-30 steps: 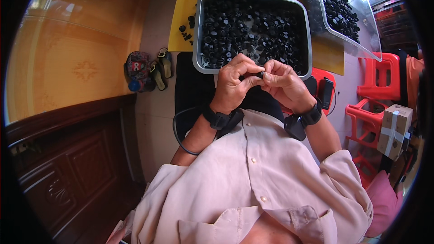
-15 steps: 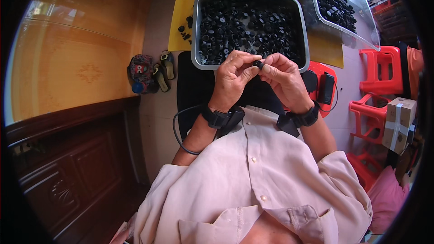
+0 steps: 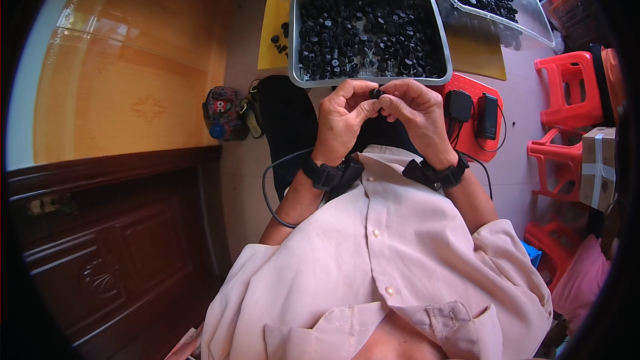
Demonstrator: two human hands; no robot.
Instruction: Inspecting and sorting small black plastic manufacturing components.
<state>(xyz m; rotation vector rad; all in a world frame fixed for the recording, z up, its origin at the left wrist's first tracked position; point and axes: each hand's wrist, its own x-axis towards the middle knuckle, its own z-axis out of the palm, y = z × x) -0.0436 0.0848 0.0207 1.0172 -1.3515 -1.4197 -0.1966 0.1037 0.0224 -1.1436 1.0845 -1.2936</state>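
Between my two hands is a small round black plastic part [image 3: 376,94], held at the near edge of a metal tray. My left hand [image 3: 342,119] pinches it from the left with thumb and forefinger. From the other side, the thumb and fingers of my right hand [image 3: 419,115] close on the same part. Its exact kind is too small to tell. Beyond my hands, the rectangular metal tray [image 3: 297,82] holds many loose black caps and rings [image 3: 373,30].
A clear plastic bin [image 3: 543,33] with black pieces stands at the far right. Loose black parts [image 3: 280,39] lie on the yellow board [image 3: 270,60] left of the tray. Black devices with cables rest on a red stool [image 3: 490,90]. More red stools [image 3: 570,80] and a cardboard box [image 3: 598,167] are at right.
My hands stay pinched on the small part, which has turned slightly and moved a little left. The view has shifted, so the tray sits higher and more of the red stool shows.
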